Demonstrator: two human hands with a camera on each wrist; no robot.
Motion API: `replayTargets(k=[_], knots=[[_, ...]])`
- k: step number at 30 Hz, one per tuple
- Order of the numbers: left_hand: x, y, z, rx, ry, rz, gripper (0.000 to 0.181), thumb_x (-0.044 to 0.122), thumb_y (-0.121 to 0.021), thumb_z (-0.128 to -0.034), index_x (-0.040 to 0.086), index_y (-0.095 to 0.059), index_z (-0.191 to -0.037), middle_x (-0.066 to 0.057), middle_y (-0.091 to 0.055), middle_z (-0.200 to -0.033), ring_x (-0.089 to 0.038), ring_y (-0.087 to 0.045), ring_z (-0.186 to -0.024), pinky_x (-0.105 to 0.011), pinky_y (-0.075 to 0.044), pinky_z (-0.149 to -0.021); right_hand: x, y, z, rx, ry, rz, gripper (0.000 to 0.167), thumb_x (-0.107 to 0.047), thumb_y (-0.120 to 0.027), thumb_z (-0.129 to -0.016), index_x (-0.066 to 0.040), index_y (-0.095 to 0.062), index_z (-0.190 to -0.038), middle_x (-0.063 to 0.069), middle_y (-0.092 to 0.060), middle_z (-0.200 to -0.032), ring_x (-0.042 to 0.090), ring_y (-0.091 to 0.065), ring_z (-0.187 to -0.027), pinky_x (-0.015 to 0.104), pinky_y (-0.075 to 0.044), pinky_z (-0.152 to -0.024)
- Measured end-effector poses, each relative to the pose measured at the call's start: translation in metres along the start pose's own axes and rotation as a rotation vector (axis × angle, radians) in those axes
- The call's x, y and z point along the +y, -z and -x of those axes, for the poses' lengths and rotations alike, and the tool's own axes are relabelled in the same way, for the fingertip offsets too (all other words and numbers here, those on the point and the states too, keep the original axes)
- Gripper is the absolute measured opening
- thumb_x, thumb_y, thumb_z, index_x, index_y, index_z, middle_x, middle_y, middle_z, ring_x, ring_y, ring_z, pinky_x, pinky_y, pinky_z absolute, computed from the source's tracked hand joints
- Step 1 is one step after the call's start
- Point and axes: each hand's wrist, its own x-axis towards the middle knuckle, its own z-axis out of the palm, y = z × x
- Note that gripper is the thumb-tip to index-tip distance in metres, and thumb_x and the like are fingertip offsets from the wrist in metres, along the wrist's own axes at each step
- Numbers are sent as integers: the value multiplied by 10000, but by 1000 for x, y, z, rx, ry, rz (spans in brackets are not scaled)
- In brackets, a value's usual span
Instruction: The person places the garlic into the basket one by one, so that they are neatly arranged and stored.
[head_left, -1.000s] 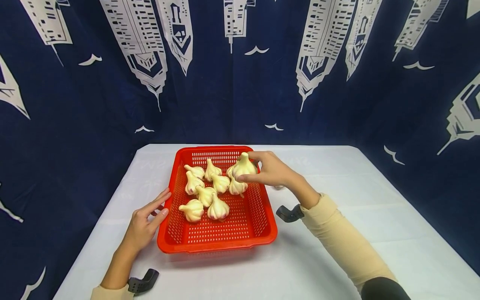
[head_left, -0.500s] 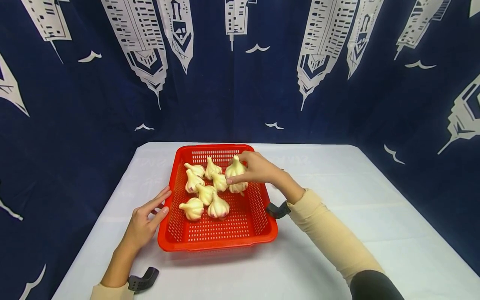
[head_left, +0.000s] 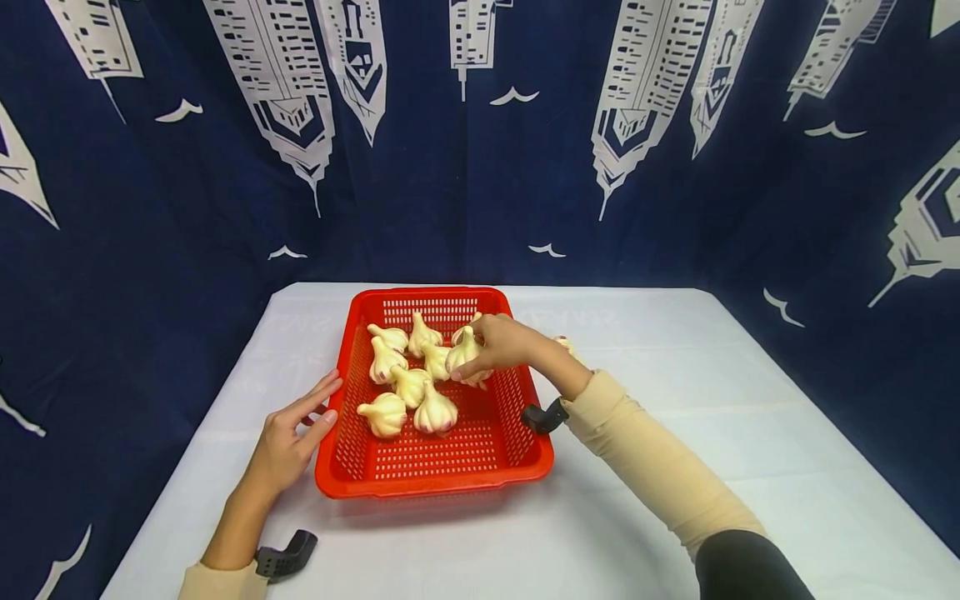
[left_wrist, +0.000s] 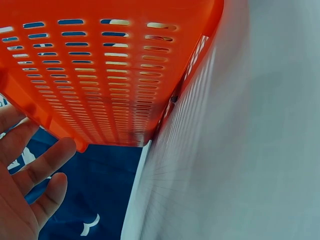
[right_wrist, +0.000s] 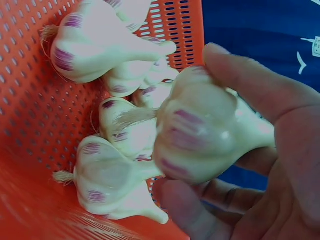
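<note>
My right hand point(head_left: 504, 343) grips a garlic bulb point(head_left: 462, 353) over the right side of a red plastic basket point(head_left: 435, 486). In the right wrist view, thumb and fingers wrap this pale bulb point(right_wrist: 197, 130), which has purple streaks and root hairs. Several similar garlic bulbs point(head_left: 386, 416) lie inside the basket, mostly in its left and far parts. Whether the held bulb touches those beneath it, I cannot tell. My left hand point(head_left: 285, 446) is at the basket's left rim with fingers extended; in the left wrist view its fingertips point(left_wrist: 65, 146) meet the red edge.
A white cloth point(head_left: 645, 467) covers the table. Beyond my right wrist, another pale bulb point(head_left: 564, 342) is partly visible on the table, right of the basket. A dark blue curtain point(head_left: 450, 208) with white building prints hangs behind the table.
My right hand has moved left and lower into the basket, carrying the garlic bulb. My left hand stays at the rim. The bulb beyond my right wrist shows more clearly.
</note>
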Motion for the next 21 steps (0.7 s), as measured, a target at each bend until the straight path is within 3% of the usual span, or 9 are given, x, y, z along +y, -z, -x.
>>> replayTargets(k=[5, 10, 15, 18, 21], knots=[[0, 0, -1, 1, 6, -6, 434, -25, -644, -879, -4, -622, -1312, -131, -574, -1384, -36, -618, -934, -152, -457, -698, 0, -4, -5, -58, -44, 21, 402, -421, -853, -747, -112, -656, -912, -3, -588, -735, 129, -509, -668, 246, -420, -586], [0, 0, -2, -2, 4, 0, 430, -17, -646, -884, -7, -621, -1313, -135, -571, -1386, -57, -619, -904, -148, -455, -701, -2, -9, -7, -62, -92, 5, 427, -394, -873, -730, -103, -658, -956, 13, -585, -738, 143, -501, -674, 250, -418, -587], [0, -1, -2, -9, 2, 3, 427, -29, -637, -882, -12, -622, -1308, -141, -571, -1385, 32, -595, -1022, -147, -456, -701, -3, -12, -4, -70, -156, -2, 424, -383, -872, -732, -83, -640, -920, 19, -555, -722, 150, -491, -666, 252, -406, -579], [1, -1, -1, -7, 6, 1, 425, -26, -635, -883, -13, -623, -1307, -141, -573, -1381, 47, -585, -1045, -154, -462, -701, -3, -14, -4, -81, -152, 2, 407, -372, -864, -744, -80, -634, -911, 24, -568, -735, 155, -505, -683, 256, -414, -592], [2, 0, -1, -3, 7, -2, 421, -21, -634, -888, -13, -622, -1308, -141, -574, -1381, -4, -611, -965, -159, -463, -700, -4, -14, -4, -92, -136, 13, 399, -348, -861, -745, -79, -639, -938, 31, -603, -793, 165, -531, -730, 262, -440, -626]])
